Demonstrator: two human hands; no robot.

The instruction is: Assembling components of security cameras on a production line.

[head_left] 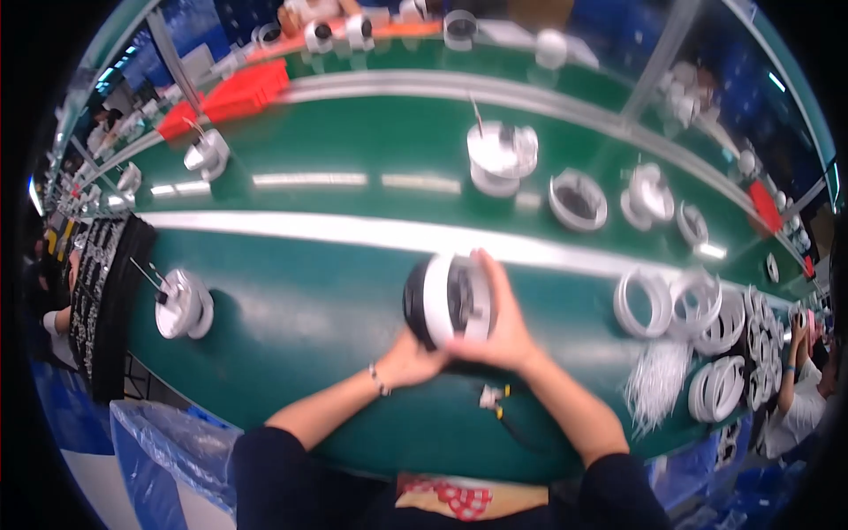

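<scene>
Case: round and hollow, with a smooth white band and a black part on its 9 o'clock side; it is held up between the two hands, at the middle of the view, above the green table.
Right hand: bent around the case at 3 o'clock, the thumb across the lower edge and the fingers reaching up to 1 o'clock, so the case is pinched between them.
Left hand: curled against the case from 7 o'clock; its fingertips are hidden, and I cannot tell how strongly they press.
Handling: the case is probably stiff plastic, of rather light weight; the glossy band may slip, and the inside parts seem more fragile.
Where to hold: I think the outer band is best, from two opposite sides, with fingers away from the opening.
Plug: small and white, with yellow tips and a thin dark cable, at 5 o'clock on the table.
Rings: white, hard-looking hoops, grouped at 3 o'clock.
Strips: thin, white and loose, like a soft bundle, at 4 o'clock.
White base: rounded, with wires standing up, at 9 o'clock.
Plastic bag: clear and wrinkled, at 8 o'clock.
</scene>
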